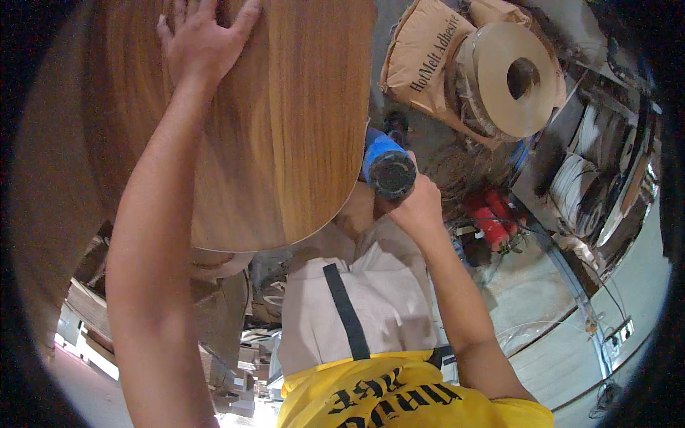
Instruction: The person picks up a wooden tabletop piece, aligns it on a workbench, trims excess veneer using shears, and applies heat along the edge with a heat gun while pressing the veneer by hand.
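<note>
My left hand [206,40] lies spread on the wood-grain face of a panel [267,134] with a rounded corner. A thin pale edge runs along the panel's curve. In my right hand [420,206] is a blue hand-held power tool [388,166] that looks like a heat gun, its round black rear end facing up. The tool is close beside the right edge of the panel, and its front end is hidden. Whether it touches the edge I cannot tell.
On the right stands a printed brown sack [423,59] beside a large roll of edge-banding tape [487,80]. Farther right are coils of pale strip [575,182], red objects [492,216] on the floor, and a wall socket [621,334] with cords. Stacked boards [88,299] stand at lower left.
</note>
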A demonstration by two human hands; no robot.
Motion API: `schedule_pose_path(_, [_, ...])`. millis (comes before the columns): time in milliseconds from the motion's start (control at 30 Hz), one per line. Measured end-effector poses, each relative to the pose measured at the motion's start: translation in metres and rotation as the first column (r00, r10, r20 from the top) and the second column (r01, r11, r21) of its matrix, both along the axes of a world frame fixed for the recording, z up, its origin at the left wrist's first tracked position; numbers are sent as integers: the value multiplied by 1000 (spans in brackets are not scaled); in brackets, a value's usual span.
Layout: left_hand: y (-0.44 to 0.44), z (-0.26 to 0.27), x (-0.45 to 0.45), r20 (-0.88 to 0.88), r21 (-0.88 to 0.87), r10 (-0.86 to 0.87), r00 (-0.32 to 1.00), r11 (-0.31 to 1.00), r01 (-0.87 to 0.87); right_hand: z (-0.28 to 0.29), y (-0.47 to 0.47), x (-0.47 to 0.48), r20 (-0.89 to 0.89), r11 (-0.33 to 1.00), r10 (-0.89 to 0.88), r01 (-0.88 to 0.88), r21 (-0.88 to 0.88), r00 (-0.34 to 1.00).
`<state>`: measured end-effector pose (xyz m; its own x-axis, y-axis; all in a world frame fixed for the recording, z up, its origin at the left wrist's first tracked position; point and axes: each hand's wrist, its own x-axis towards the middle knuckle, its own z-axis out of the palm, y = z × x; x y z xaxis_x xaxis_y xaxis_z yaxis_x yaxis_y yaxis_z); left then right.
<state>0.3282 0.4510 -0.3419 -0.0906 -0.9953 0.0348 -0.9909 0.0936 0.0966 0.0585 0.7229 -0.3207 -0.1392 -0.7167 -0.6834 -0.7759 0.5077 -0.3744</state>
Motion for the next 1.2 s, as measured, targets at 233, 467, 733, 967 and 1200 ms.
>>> schedule_pose_path(233, [9, 3, -15, 152, 11, -83, 985, 997, 82, -4, -27, -7, -32, 996, 87, -88, -30, 996])
schedule_pose_path(467, [9, 2, -18, 122, 40, -59, 991, 998, 55, 11, -47, -6, -93, 989, 121, -112, 94, 988])
schedule_pose_path(733, [8, 0, -13, 117, 14, -87, 989, 996, 86, 11, -54, -7, -77, 989, 123, -116, 94, 989])
schedule_pose_path(967, [9, -3, -5, 149, -18, -115, 982, 993, 119, 16, -65, -11, -12, 991, 127, -126, 33, 992])
schedule_pose_path(1200, [8, 2, -6, 116, 33, -119, 986, 993, 116, 17, -70, -9, -43, 992, 116, -113, 61, 992])
